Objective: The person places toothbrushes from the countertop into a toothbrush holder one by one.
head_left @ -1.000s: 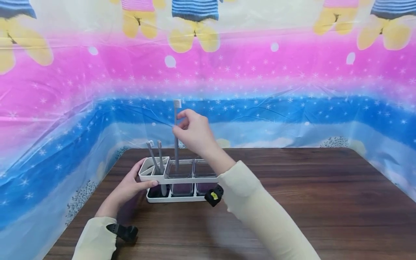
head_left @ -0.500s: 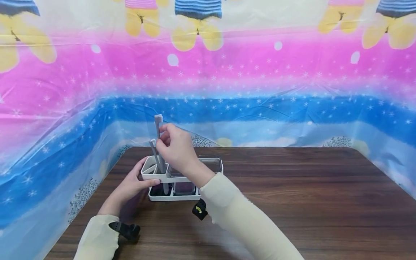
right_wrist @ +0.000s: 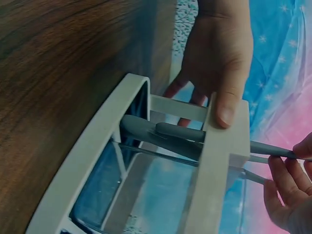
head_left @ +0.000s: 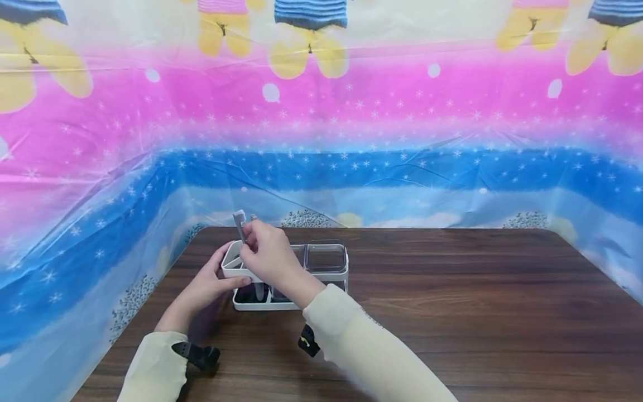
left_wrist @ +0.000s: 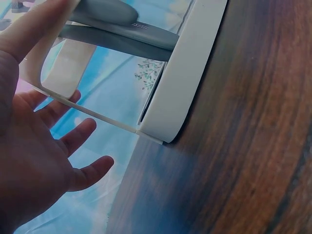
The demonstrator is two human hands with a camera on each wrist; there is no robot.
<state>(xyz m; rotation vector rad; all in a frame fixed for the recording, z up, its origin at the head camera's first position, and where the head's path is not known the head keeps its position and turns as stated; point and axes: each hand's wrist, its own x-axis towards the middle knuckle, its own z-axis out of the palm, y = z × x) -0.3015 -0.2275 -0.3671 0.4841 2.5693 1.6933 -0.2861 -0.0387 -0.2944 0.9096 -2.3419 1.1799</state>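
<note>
A white two-tier toothbrush holder (head_left: 296,274) stands on the table, with grey toothbrushes in its left end compartment. My left hand (head_left: 206,282) steadies that end, its thumb on the upper tier's front and its fingers behind, as the left wrist view shows. My right hand (head_left: 271,251) pinches a grey toothbrush (right_wrist: 270,149) above the compartment. In the right wrist view its handle end hangs higher than the other handles (right_wrist: 141,131), which reach down to the lower tier. Two brush tops show in the head view, one a bristled head (head_left: 240,216) leaning left; the fingers hide the stems.
Clear cups (head_left: 326,258) sit in the holder's right part. Dark wood table (head_left: 452,301) surrounds it. A patterned pink and blue cloth (head_left: 382,128) hangs behind and at both sides. Black straps (head_left: 198,355) with small devices are on both wrists.
My right hand has moved left and down from over the clear cup, lowering the toothbrush into the end compartment among the others. The left hand has kept its hold on the holder.
</note>
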